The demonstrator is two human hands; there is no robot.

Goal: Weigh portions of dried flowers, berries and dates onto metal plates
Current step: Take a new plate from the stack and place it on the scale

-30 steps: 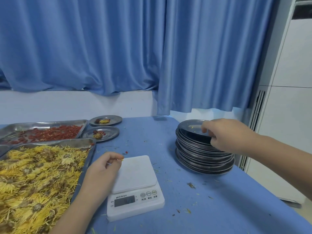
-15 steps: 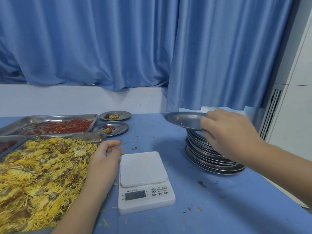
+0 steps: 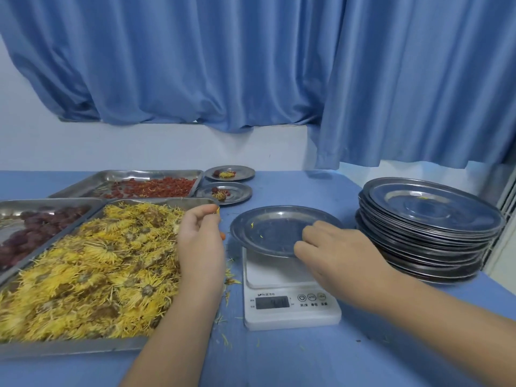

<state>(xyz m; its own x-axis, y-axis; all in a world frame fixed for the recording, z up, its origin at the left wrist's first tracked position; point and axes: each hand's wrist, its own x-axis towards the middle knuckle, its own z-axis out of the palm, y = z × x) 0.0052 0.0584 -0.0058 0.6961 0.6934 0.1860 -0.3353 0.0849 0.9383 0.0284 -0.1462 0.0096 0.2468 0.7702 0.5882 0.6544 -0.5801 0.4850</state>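
The metal plate (image 3: 273, 233) is sitting over the far end of the white scale (image 3: 290, 303), just right of center in the frame. My right hand (image 3: 343, 252) is clamped on its near right rim, thumb on top of the lip and fingers curled at the edge. Honestly can't tell if the plate is fully resting on the platform or if I'm taking some of its weight. There are a couple of tiny yellow petal specks in it, nothing else. The scale's display is lit, but it's too blurry to read.

My left hand (image 3: 199, 238) is just left of the plate, not touching it. Its fingers are curled together and pinching a little flower bit (image 3: 217, 210) at the tips, right over the corner of the big flower tray (image 3: 69, 349). That tray is heaped with yellow dried flowers (image 3: 92, 269) and fills the lower left.

Behind it at the left edge is the date tray (image 3: 42, 203) with dark reddish dates, and further back is the berry tray (image 3: 83, 182) with red berries. Just right of the berry tray are two small filled plates, the near one (image 3: 240, 195) and the far one (image 3: 244, 174), each with a small mixed portion.

The stack of empty plates (image 3: 427, 238) is at the right edge, near the scale but apart from it. Loose petals are scattered on the blue surface (image 3: 307, 358), and a blue curtain (image 3: 251, 65) hangs across the top.
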